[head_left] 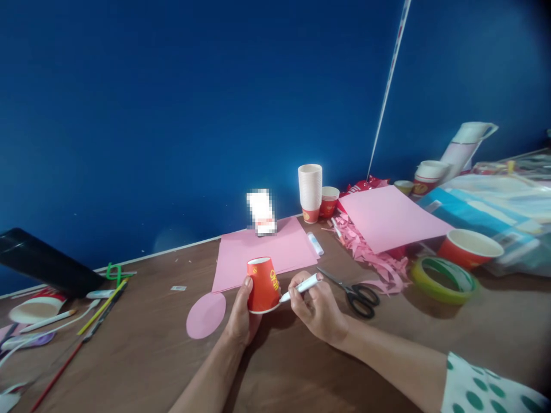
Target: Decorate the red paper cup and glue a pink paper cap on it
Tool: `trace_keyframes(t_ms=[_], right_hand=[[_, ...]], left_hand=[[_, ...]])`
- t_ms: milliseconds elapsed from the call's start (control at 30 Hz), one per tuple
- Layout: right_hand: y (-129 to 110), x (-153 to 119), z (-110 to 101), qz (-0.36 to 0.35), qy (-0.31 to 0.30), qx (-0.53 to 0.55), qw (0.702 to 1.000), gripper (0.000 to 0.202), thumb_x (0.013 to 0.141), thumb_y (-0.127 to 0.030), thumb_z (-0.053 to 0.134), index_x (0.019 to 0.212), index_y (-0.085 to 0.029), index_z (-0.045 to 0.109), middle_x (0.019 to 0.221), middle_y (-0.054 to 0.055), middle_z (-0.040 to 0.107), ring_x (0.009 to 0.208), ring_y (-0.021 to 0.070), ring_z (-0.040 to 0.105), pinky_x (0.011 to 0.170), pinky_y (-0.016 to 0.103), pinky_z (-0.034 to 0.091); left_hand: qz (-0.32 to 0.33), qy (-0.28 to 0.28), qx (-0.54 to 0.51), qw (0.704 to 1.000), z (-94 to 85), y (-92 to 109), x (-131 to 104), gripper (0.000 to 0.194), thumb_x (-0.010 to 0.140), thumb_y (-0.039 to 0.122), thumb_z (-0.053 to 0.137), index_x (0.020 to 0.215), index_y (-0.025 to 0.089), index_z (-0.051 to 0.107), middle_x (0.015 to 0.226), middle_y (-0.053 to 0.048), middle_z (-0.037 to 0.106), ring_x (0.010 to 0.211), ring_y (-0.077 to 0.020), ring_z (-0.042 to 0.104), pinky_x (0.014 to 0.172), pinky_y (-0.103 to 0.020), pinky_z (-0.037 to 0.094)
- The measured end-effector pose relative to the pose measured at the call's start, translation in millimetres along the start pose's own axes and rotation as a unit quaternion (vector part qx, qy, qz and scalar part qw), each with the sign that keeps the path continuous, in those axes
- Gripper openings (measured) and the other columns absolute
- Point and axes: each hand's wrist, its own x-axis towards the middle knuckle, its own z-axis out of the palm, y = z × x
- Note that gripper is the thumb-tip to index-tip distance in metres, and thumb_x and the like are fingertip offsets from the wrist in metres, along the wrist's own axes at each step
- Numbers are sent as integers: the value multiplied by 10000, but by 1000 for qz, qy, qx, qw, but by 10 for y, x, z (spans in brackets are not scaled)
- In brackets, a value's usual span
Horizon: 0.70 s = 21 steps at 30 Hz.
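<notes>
A red paper cup point(263, 289) with yellow lettering and a white rim at its lower end is held upside down by my left hand point(241, 312), the thumb on its left side. My right hand point(316, 310) is closed around a white marker point(303, 287), whose tip points left at the cup's lower right side. Whether the tip touches the cup cannot be made out. A pink paper oval point(205, 315) lies left of the cup, and pink sheets point(232, 258) lie behind it.
Black-handled scissors point(361, 298) lie right of my right hand. Stacked cups point(310, 192), pink paper scraps point(361, 246) and a yellow-green tape roll point(445, 280) are at the right. A black object point(47, 261), brushes and pens are at the left.
</notes>
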Motion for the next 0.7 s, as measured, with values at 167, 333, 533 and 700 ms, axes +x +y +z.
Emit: trace_keyframes(t_ms=[167,333,533,700], right_hand=[[13,5,-3,-11,15,4,1000,118,857,-160,443,763,-197,503,616,-8,540,561,134,529,589,242,441],[35,10,-2,-13,23,-6,1000,116,863,-167,441,770,-196,506,639,1,565,578,140,540,606,253,444],[40,19,-5,-17,33,-14,999,111,860,-175,444,764,-199,495,649,3,557,620,153,538,658,275,435],[62,30,-7,72,104,65,990,193,912,-227,401,732,-205,467,571,-32,463,501,121,456,514,238,397]], left_hand=[[-17,-8,-4,1000,16,-4,-10,326,821,417,560,905,115,650,888,-99,704,880,-248,653,841,-359,478],[-19,-13,4,1000,1,-6,-13,396,832,455,534,947,97,658,897,-112,705,879,-255,654,848,-374,479],[-43,-11,-6,999,-6,-10,-22,423,826,465,536,957,82,658,881,-127,706,906,-273,648,880,-401,475],[-67,-11,-59,996,17,44,-41,404,826,463,538,995,110,639,871,-118,701,923,-268,643,907,-430,468]])
